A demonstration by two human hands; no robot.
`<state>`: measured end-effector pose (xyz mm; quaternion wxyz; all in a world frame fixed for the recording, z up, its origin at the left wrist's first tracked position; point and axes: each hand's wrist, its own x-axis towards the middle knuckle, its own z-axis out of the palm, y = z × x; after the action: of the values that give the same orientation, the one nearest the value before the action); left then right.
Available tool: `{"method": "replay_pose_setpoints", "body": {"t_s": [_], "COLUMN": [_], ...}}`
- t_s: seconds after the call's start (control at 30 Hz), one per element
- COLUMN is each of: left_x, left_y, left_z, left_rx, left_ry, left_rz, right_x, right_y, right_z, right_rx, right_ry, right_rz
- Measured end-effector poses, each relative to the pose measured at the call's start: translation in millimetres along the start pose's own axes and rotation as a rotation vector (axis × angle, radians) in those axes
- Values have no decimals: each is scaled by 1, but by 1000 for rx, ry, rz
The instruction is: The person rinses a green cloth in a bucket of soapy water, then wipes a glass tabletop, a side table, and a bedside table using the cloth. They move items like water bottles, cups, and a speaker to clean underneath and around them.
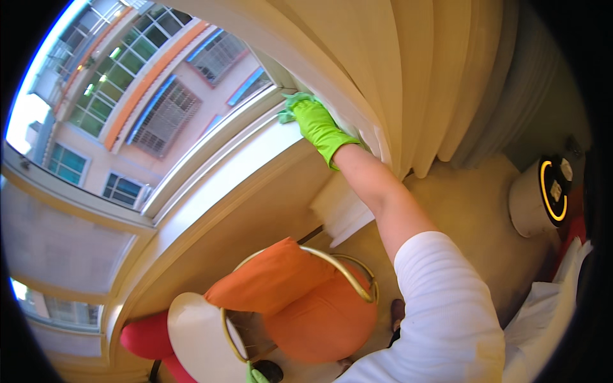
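My right hand (316, 122), in a bright green rubber glove, presses a green cloth (289, 107) onto the far right end of the white window sill (230, 165), beside the curtain. The hand covers part of the cloth. At the bottom edge of the view, my left hand (256, 375) shows only as green gloved fingertips near the gold frame of the orange chair; whether it grips anything cannot be told.
Beige curtains (416, 81) hang to the right of the sill. Below stand an orange cushioned chair (321, 316), a white round table (196, 330) and a red chair (146, 337). A round bedside table (529, 206) with a lit ring stands at the right, near white bedding (536, 311).
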<state>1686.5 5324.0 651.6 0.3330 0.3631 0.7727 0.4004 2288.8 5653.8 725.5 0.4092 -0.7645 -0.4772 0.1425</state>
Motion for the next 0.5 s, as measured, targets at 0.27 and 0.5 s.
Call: {"method": "replay_pose_setpoints", "body": {"t_s": [0.27,0.5], "left_x": [-77,-78], "left_y": [-17,50], "left_z": [-104,-59], "left_rx": [-35,-471], "left_ry": [-120,-877], "left_rz": [-148,-159], "right_x": [-129,-384], "right_y": [-40,-110], "right_z": [-25,-97], "right_rx": [697,1365], "right_ry": [-433,-607], "right_rz": [402,563]}}
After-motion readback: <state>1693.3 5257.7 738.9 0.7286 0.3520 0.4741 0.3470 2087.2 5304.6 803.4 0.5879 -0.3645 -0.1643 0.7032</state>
